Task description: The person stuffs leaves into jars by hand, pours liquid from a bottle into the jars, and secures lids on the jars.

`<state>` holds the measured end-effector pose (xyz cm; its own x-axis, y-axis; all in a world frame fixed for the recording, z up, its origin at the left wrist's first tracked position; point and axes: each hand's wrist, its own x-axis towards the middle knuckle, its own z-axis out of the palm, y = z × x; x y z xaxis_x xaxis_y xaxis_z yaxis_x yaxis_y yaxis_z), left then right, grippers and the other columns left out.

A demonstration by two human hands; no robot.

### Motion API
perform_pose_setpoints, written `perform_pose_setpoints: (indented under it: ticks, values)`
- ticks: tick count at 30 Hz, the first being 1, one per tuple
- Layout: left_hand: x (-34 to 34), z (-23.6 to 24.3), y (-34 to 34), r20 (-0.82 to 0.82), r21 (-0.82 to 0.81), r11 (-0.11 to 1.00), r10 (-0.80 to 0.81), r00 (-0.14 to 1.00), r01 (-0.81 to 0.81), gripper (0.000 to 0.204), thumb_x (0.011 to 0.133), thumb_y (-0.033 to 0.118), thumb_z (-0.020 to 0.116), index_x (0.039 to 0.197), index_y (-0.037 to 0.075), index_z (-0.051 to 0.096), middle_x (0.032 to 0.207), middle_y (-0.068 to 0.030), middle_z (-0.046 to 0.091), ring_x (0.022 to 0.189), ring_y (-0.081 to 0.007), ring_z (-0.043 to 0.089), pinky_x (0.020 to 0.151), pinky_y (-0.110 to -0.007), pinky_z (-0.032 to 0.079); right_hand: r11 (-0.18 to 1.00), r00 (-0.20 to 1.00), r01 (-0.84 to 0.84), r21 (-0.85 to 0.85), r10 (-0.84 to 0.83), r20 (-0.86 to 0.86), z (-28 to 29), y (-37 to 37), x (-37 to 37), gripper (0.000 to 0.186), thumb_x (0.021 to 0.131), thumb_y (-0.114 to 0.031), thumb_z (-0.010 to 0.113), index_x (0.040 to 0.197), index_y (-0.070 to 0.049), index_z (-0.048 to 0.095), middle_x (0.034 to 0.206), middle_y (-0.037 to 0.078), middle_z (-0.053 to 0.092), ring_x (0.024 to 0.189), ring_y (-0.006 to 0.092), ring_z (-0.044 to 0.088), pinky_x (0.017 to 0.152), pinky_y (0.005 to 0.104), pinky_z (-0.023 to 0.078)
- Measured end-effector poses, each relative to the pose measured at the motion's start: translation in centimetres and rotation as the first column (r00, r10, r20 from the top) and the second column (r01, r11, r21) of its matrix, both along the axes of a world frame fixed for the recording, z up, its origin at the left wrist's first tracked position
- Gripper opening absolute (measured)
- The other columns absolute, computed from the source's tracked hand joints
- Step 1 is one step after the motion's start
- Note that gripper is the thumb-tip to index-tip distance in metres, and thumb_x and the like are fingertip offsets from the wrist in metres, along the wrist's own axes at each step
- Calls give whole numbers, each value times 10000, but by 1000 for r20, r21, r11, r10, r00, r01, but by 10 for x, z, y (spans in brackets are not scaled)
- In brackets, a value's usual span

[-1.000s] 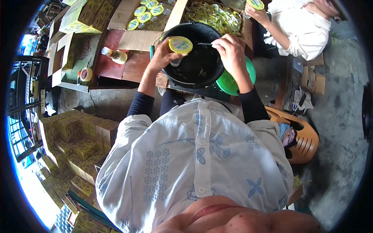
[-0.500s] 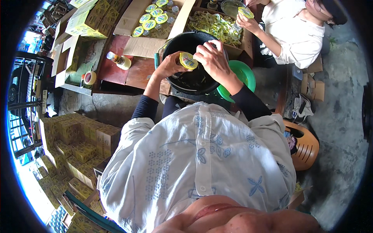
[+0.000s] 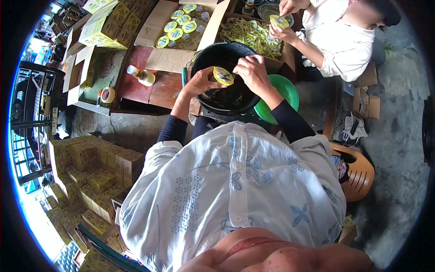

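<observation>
My left hand [image 3: 199, 82] is wrapped around a small sealed cup with a yellow lid [image 3: 224, 76], held tilted over a black bucket [image 3: 227, 105]. Just right of the cup, the fingers of my right hand [image 3: 252, 73] are pinched together, with what looks like a thin dark item at their tips, too small to name. A little dark liquid and pale scraps show inside the bucket. A green basin [image 3: 290, 92] stands to its right, partly under my right forearm.
Beyond the bucket are an open carton [image 3: 154, 60] of yellow-lidded cups and a box of yellow-green strips [image 3: 247, 35]. A bottle [image 3: 146, 78] and a tape roll [image 3: 107, 94] lie left. A co-worker [image 3: 335, 45] holds a similar cup at right. Stacked cartons [image 3: 99, 179] fill the lower left.
The cup in my left hand has tipped and shifted slightly right. My right hand has dropped a little and drawn back from the lid. The co-worker's hands have moved slightly left.
</observation>
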<state>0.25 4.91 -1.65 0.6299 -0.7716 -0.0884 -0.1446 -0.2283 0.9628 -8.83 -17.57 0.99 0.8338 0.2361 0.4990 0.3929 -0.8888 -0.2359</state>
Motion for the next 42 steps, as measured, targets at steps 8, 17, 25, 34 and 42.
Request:
perform_pose_setpoints:
  ticks: [8, 17, 25, 34, 42]
  values:
    - [13, -11, -7, 163, 124, 992, 7, 987, -28, 511, 869, 412, 759, 1111, -10, 603, 970, -133, 715, 883, -159, 664, 797, -328, 524, 925, 957, 290, 247, -276, -88, -41, -30, -14, 46, 833, -156, 714, 827, -147, 669, 856, 1, 607, 911, 234, 604, 877, 428, 382]
    - [22, -32, -22, 143, 476, 857, -296, 944, 196, 637, 911, 448, 676, 1315, -22, 526, 1127, -203, 657, 990, -213, 656, 863, -341, 505, 921, 940, 341, 187, -340, -40, -61, -17, -21, 56, 820, -127, 712, 854, -161, 685, 874, 15, 592, 940, 243, 585, 920, 429, 373]
    - [12, -32, -19, 59, 638, 762, -189, 980, 109, 911, 726, 522, 779, 1298, -105, 449, 1104, -335, 651, 1083, -396, 654, 931, -417, 510, 910, 928, 364, 201, -373, 10, -56, -15, -25, 53, 845, -185, 704, 894, -166, 700, 856, 11, 607, 919, 232, 597, 908, 399, 377]
    - [-6, 6, -11, 285, 718, 694, -364, 887, 53, 712, 735, 375, 782, 1250, -36, 510, 1072, -256, 683, 1044, -398, 659, 893, -459, 525, 929, 945, 304, 209, -322, 58, -41, -1, -27, 92, 867, -144, 683, 958, -145, 697, 883, 20, 590, 925, 232, 590, 938, 426, 388]
    - [-20, 38, -10, 434, 687, 722, -312, 845, -86, 621, 704, 288, 808, 1212, 42, 548, 1028, -203, 682, 997, -385, 666, 839, -480, 533, 915, 938, 338, 219, -345, -7, -56, 12, -29, 209, 874, -121, 661, 1082, -136, 661, 915, 50, 597, 923, 252, 593, 921, 427, 391]
